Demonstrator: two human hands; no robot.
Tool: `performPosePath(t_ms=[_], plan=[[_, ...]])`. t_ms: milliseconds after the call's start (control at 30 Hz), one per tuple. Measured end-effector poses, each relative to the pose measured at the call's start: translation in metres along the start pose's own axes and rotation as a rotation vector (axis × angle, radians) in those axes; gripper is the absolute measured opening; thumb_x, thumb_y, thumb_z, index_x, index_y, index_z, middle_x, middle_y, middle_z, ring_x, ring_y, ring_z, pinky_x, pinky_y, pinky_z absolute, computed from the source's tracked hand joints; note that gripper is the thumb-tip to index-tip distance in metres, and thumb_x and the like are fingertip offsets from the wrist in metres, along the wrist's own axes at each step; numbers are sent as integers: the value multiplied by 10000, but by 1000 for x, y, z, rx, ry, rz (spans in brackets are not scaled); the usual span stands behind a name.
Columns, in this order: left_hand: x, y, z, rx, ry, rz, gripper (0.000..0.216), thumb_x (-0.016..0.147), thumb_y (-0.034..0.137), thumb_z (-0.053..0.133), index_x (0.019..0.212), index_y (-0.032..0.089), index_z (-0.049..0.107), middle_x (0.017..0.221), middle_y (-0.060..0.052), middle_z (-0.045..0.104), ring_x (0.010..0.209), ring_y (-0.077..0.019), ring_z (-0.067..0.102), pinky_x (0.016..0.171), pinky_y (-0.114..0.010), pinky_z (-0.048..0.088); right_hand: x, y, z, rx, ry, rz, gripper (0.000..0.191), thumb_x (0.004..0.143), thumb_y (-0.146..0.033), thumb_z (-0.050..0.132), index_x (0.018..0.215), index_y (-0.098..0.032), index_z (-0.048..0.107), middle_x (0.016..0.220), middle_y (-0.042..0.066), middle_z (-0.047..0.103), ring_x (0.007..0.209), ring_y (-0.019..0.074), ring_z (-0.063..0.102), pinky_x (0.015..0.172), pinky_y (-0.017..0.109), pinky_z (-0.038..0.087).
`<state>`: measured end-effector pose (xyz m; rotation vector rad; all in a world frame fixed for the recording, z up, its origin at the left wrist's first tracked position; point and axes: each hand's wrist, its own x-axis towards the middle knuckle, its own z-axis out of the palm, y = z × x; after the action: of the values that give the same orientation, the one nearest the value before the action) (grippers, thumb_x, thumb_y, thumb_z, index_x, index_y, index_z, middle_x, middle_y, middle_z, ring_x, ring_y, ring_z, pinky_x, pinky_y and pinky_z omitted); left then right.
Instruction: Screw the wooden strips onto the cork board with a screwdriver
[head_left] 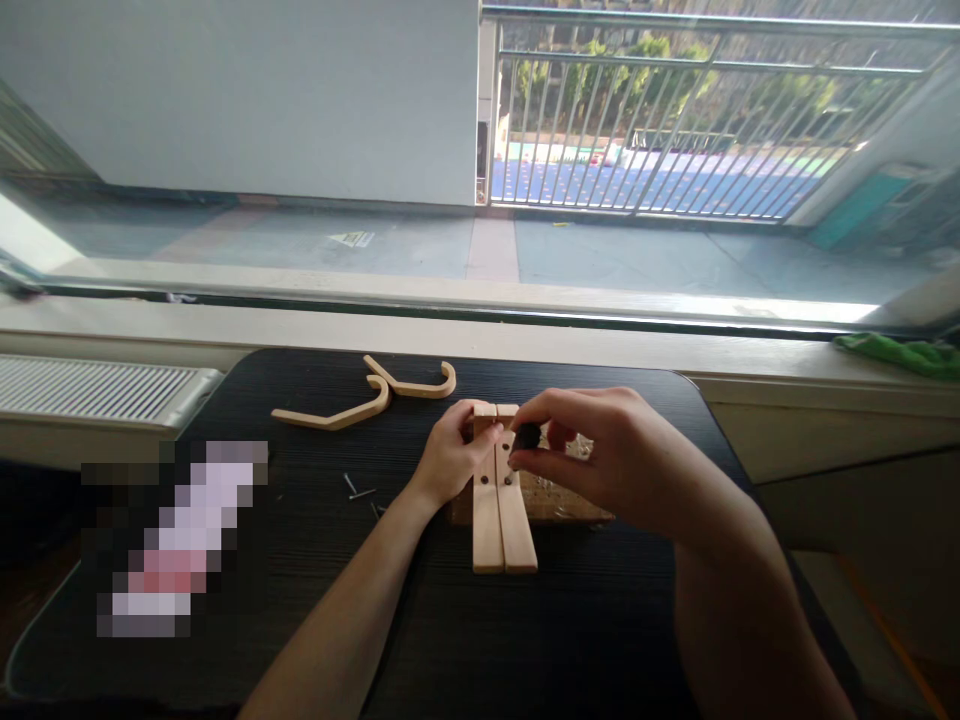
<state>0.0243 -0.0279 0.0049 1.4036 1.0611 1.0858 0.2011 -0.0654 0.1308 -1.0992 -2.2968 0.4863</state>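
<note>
Two pale wooden strips (489, 535) lie side by side near the middle of the table, with dark holes in their upper part. My left hand (448, 458) is closed around their upper left side, its thumb on top. In the fingers of my right hand (600, 440) is a black-handled screwdriver (527, 437), seen almost end-on. It is over the right strip, near a screw (509, 479); whether its tip touches the screw is hidden. Below the strips sits a brown block (566, 505) under shiny clear plastic, partly covered by my right hand.
Two curved wooden hooks (330, 421) (420, 389) lie at the table's far left. Several loose screws (361, 493) are left of my left hand. A blurred-out object (180, 540) lies on the black table (442, 640). Behind are a windowsill (375, 335), a radiator (105, 390) and green cloth (900, 357).
</note>
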Motion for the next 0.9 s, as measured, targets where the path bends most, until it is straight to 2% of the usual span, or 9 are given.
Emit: performPosePath(t_ms=[333,467,633,767,900], plan=[[1,-2,0,-3,-10,-3,137,743,258,682,803,166,601,774,-29,636,743,-174,582,678,-268,474,-1,-1,1,-65,6,19,180,850,-333,716,884,-174,638,642,-45,606,554,89,549,529,207,357],[1,-3,0,6,7,14,125,741,240,678,824,167,620,770,-21,626,742,-164,569,675,-257,461,0,0,2,-21,15,18,226,852,-271,713,1048,-182,644,694,-44,638,590,90,576,561,203,385],[1,-2,-1,25,-4,24,106,737,221,661,813,163,617,790,-31,629,758,-175,577,691,-275,465,1,1,1,53,-21,-43,198,889,-242,662,1085,-219,684,801,-28,668,643,81,585,617,201,412],[1,1,-1,53,-4,41,84,730,178,633,809,158,615,817,-36,632,786,-183,588,728,-293,473,-1,-1,-1,165,-85,-77,364,888,-122,586,1219,-255,659,824,-29,643,660,78,556,641,197,423],[1,0,0,43,-8,50,102,738,168,628,840,159,629,859,-45,653,834,-192,604,763,-300,480,-3,2,-3,244,-119,-84,443,885,-82,530,1295,-218,627,880,1,650,677,86,543,642,207,431]])
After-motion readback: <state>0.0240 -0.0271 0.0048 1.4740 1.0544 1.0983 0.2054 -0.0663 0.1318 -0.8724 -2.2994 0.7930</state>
